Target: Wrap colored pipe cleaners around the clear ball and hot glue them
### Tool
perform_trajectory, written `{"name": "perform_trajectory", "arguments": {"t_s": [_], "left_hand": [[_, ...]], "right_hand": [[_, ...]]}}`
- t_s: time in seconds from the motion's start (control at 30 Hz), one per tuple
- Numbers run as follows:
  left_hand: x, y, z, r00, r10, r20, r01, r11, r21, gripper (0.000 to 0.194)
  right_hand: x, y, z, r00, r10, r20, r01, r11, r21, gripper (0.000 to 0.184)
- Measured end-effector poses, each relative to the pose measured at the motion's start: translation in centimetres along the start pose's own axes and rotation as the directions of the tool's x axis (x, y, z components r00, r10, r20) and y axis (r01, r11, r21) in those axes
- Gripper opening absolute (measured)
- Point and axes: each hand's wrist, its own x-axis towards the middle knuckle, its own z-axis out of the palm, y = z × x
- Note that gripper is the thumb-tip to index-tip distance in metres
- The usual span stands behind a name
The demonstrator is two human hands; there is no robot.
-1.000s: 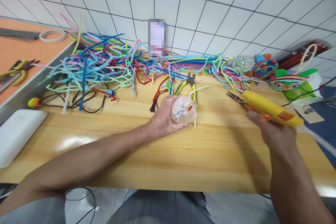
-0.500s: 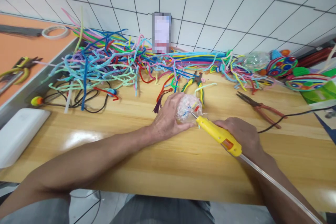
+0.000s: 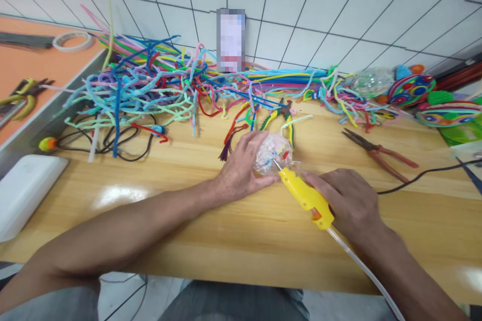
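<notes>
My left hand (image 3: 243, 163) is closed around the near left side of a clear ball (image 3: 273, 153) that shows whitish, pink, red and blue bits. In my right hand (image 3: 344, 195) is a yellow hot glue gun (image 3: 307, 198), gripped from its right side. The gun's metal nozzle points up and left, its tip at the ball's surface; I cannot tell whether it touches. A clear glue stick (image 3: 348, 251) trails from the gun's back end. Just behind the ball lie pliers with green and yellow handles (image 3: 278, 118) and a purple tassel (image 3: 226, 150).
Tangled pipe cleaners (image 3: 150, 85) line the table's back edge, below a phone (image 3: 230, 42) against the tiled wall. Red-handled pliers (image 3: 376, 153) and a black cord (image 3: 425, 175) lie right. Decorated striped pieces (image 3: 448, 113) stand far right. A white case (image 3: 30, 190) sits left.
My right hand has turned the glue gun a little, so its back end sits lower and further left. The left hand still holds the ball, and the view has shifted slightly.
</notes>
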Motion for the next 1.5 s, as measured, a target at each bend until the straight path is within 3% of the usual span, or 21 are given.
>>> {"name": "perform_trajectory", "arguments": {"t_s": [0.27,0.63,1.17,1.5], "left_hand": [[0.03,-0.05,-0.04,1.000,-0.007,0.017,0.007,1.000,0.007,0.103],[0.03,-0.15,0.02,1.000,-0.015,0.020,0.015,1.000,-0.027,0.103],[0.03,-0.32,-0.06,1.000,0.012,0.018,-0.012,1.000,-0.015,0.105],[0.08,-0.13,0.15,1.000,0.001,-0.008,-0.001,1.000,0.009,0.102]], "right_hand": [[-0.35,0.19,0.02,0.999,0.001,0.050,0.002,0.998,-0.065,0.043],[-0.30,0.14,0.12,0.999,0.019,0.032,-0.016,0.996,-0.093,0.048],[-0.20,0.18,0.14,0.999,-0.005,-0.048,0.000,0.995,-0.097,0.031],[0.09,-0.27,0.24,1.000,-0.021,-0.008,0.020,0.998,-0.057,0.030]]}}
